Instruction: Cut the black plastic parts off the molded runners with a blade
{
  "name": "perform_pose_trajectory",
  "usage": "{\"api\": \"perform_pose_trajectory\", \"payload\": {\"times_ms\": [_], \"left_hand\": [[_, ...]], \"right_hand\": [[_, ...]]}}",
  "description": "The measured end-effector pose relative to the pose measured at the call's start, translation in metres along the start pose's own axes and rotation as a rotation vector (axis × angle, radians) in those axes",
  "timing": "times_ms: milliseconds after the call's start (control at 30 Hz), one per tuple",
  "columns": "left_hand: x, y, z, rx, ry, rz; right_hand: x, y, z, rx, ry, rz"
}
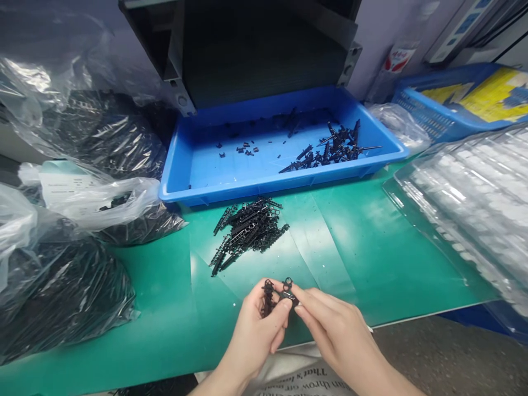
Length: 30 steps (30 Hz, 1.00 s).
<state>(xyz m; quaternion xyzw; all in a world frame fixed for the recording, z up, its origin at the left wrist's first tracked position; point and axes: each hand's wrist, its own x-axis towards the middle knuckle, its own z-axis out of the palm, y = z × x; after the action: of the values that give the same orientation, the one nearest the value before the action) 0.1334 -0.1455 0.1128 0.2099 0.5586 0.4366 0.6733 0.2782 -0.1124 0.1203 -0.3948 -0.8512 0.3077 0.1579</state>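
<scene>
My left hand (264, 319) is closed round several black plastic parts (268, 294) that stick up between the fingers. One small black plastic part with a ring at its top (287, 285) sits between the two hands, pinched by the left thumb and by the fingertips of my right hand (330, 316). Fingers cover much of it. Just beyond the hands, a loose pile of long black plastic strips (249, 231) lies on the green table mat (355, 247).
Behind the pile stands a blue tray (264, 190) with black parts heaped at its right (342, 146). Plastic bags of black parts (61, 291) crowd the left side. Stacked clear trays (474, 203) and a blue basket (429, 110) stand at right. A dark metal shelf (264, 49) overhangs the tray.
</scene>
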Motion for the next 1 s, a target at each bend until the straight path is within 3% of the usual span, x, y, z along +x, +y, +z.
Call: {"api": "perform_pose_trajectory", "payload": {"times_ms": [200,300,400,467,667,800,1000], "left_hand": [[0.002,0.002,-0.002,0.107,0.049,0.015],[0.005,0.014,-0.010,0.242,0.172,0.096],[0.008,0.022,-0.023,0.341,0.328,0.222],[0.009,0.022,-0.030,0.356,0.370,0.258],[0.008,0.008,-0.035,0.332,0.296,0.223],[0.008,0.009,-0.034,0.224,0.323,0.223],[0.015,0.018,-0.037,0.187,0.373,0.352]], "right_hand": [[0.002,0.004,0.009,0.037,0.031,0.025],[0.013,0.007,0.004,0.067,0.055,0.060],[0.039,0.010,-0.005,0.009,0.095,0.101],[0.063,0.013,-0.009,-0.042,0.113,0.121],[0.119,0.026,-0.007,-0.068,0.160,0.104],[0.115,0.036,-0.012,-0.042,0.223,0.065],[0.075,0.028,-0.041,0.024,0.254,-0.105]]}}
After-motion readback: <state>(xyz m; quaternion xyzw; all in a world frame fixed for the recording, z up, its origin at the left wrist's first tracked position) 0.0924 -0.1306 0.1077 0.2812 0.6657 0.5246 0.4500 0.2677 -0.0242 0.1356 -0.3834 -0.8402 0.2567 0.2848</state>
